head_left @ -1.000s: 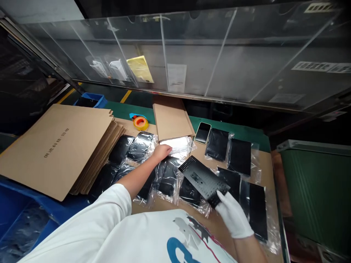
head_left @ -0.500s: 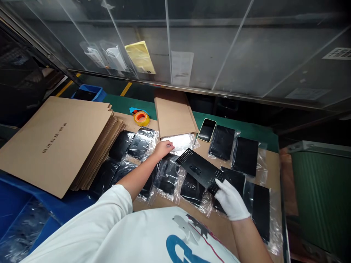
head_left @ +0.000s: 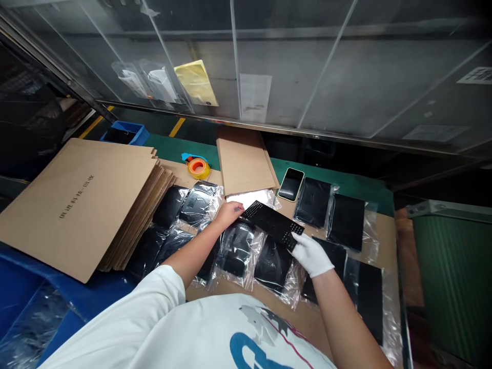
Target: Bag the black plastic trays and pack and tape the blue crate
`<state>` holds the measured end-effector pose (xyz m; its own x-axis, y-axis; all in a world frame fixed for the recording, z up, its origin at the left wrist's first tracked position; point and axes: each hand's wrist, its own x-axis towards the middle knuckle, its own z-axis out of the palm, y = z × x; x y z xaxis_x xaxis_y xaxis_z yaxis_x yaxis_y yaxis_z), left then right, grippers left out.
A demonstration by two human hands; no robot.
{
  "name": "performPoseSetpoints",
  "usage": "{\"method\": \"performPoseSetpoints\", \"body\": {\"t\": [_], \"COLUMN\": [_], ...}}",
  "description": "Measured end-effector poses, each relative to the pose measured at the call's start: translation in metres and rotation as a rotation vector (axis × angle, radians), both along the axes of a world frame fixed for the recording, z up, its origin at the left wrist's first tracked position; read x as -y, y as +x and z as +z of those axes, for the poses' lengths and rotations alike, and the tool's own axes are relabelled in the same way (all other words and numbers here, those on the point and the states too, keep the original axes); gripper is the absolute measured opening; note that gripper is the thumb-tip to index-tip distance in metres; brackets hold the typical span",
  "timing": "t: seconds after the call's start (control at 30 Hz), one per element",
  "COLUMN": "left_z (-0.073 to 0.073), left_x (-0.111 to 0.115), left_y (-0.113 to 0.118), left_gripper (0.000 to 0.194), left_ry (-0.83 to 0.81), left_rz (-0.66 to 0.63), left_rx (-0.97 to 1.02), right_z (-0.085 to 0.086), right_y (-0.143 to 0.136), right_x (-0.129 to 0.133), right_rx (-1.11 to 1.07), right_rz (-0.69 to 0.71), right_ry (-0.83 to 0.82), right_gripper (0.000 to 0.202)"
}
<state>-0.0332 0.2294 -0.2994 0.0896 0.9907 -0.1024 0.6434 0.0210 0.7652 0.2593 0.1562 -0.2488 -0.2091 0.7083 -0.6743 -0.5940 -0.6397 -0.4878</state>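
A black plate [head_left: 271, 221] with rows of small holes at both ends is held tilted above the bagged pieces. My right hand [head_left: 310, 253], in a white glove, grips its right end. My bare left hand [head_left: 229, 212] is closed at the plate's left end, the fingertips against its corner. Beneath the plate and around it lie several black pieces in clear bags, among them one [head_left: 237, 248] below my left hand and another [head_left: 272, 264] below the plate. Behind my left hand a shiny clear bag [head_left: 255, 199] lies at the edge of a cardboard piece.
Stacked cardboard sheets [head_left: 77, 200] fill the left side. A flat cardboard piece [head_left: 246, 161], a tape roll [head_left: 199, 168] and a phone [head_left: 291, 184] lie at the back. Above them hangs a clear curtain [head_left: 277, 56]. A blue bin [head_left: 132, 133] stands back left, a green roll [head_left: 453, 277] at right.
My right hand has moved left and up with the plate, which now lies closer to my left hand. The left fingers have come to the plate's corner.
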Motion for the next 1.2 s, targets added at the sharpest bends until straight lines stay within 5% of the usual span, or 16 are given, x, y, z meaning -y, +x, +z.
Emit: {"method": "performPoseSetpoints", "body": {"t": [0.3,0.57,0.73,0.93,1.03,1.2], "left_z": [0.020,0.035,0.045,0.046,0.042,0.029], "left_x": [0.017,0.012,-0.018,-0.009,0.007,0.028], "left_y": [0.005,0.010,0.027,0.033,0.031,0.027], "left_gripper": [0.012,0.024,0.047,0.034,0.037,0.036], "left_ry": [0.137,0.224,0.094,-0.151,-0.213,-0.536], "left_rz": [-0.207,-0.112,-0.122,-0.026,0.046,0.380], "left_rx": [-0.293,-0.255,-0.547,-0.764,-0.614,-0.014], "right_z": [-0.002,-0.014,-0.014,-0.011,-0.007,-0.002], "right_y": [-0.002,-0.018,-0.027,-0.034,-0.037,-0.039], "right_x": [-0.007,0.000,0.007,0.019,0.023,0.025], "right_rx": [0.030,0.035,0.011,0.029,0.040,0.066], "right_rz": [-0.090,-0.065,-0.082,-0.151,-0.177,-0.178], "right_ry": [0.079,0.006,0.028,0.061,0.048,0.020], "right_gripper": [0.038,0.044,0.046,0.044,0.043,0.043]}}
